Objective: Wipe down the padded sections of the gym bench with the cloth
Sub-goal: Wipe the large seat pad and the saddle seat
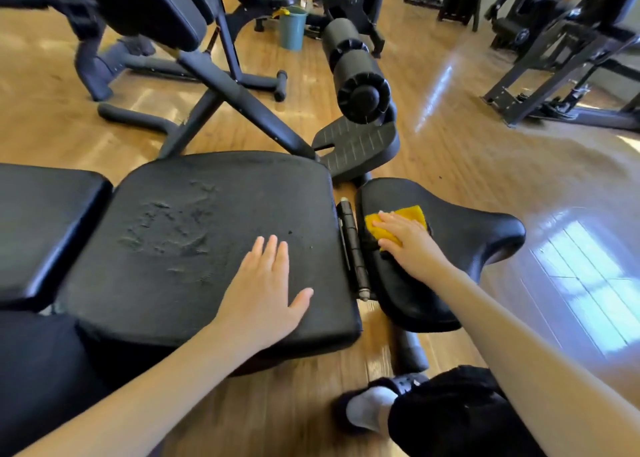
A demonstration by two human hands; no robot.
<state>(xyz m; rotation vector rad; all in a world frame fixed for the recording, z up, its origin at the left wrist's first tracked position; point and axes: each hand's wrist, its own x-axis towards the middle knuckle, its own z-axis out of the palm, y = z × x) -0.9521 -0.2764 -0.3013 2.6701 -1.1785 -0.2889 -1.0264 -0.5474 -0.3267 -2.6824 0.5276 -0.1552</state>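
Right hand (410, 240) flat, half-covering yellow cloth (408, 216)

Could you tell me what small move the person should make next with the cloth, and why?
Probably slide the yellow cloth rightward along the seat pad. The right hand presses it flat near that pad's left end, so the narrow right end looks unwiped, while the left hand rests flat on the middle pad.

This is a gym. A black padded bench (207, 242) with a cracked, worn seat stands on a glossy wooden floor (485, 166), foam leg rollers (356, 72) at its end. Another bench (152, 3) and dark steel machine frames (561, 62) crowd around, with a teal bucket (292, 27) further back.
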